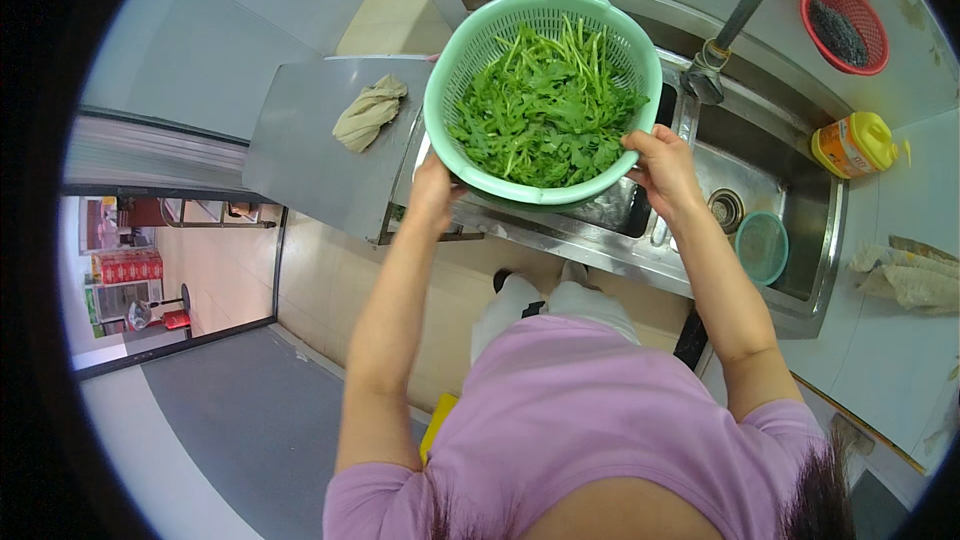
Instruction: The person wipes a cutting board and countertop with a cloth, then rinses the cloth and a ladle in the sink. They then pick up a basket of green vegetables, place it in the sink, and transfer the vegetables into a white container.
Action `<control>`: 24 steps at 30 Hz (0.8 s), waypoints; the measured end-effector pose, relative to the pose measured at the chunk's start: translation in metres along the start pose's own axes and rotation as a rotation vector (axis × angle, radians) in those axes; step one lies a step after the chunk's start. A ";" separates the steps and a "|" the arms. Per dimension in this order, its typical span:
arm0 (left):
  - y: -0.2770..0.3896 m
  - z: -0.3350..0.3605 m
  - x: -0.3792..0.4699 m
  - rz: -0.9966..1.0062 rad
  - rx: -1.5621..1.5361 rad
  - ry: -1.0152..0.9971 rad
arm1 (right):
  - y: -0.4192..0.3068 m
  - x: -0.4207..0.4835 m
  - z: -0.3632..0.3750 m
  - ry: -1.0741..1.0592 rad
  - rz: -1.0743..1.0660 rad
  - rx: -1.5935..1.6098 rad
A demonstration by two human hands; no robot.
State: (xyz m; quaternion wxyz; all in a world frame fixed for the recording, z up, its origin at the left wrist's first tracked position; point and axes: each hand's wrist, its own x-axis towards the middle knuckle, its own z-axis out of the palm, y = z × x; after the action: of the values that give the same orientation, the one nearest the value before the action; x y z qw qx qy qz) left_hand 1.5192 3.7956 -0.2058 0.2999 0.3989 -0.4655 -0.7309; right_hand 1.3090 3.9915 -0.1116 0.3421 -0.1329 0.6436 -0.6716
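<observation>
A pale green plastic colander (450, 30) is held up in front of me, tilted a little towards my body. Leafy greens with cut stems (547, 105) fill its bottom. My left hand (433, 191) grips the rim at its lower left, with the fingers mostly hidden under it. On the lower right, my right hand (664, 165) pinches the rim, thumb on top. Beneath the colander lies the left part of a stainless steel double sink (510, 227), largely covered from view.
A grey faucet (742, 7) arches over the sink's back edge. The right basin holds a small green strainer (762, 247). Beyond it stand a yellow detergent jug (855, 145) and a red basket with a dark scouring pad (844, 28). A cloth (370, 112) lies on the metal table (315, 180) at left.
</observation>
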 end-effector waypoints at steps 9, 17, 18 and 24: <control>-0.034 0.009 -0.034 0.021 -0.529 -0.039 | -0.005 0.009 -0.001 0.328 -0.674 -0.909; -0.045 0.006 -0.065 -0.030 -0.585 -0.022 | 0.004 0.020 0.000 -0.159 -0.070 -0.277; -0.046 0.007 -0.075 -0.028 -0.484 0.054 | 0.009 0.019 0.000 -0.182 -0.039 -0.258; -0.063 0.009 -0.091 -0.129 -0.443 0.493 | 0.055 0.074 0.020 -0.488 0.139 -0.440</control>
State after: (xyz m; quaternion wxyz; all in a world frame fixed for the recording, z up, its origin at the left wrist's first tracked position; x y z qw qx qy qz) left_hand 1.5530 3.8978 -0.2338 0.4360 0.5175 -0.1826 -0.7133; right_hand 1.2832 3.9330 -0.1803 0.4941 -0.3162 0.6800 -0.4399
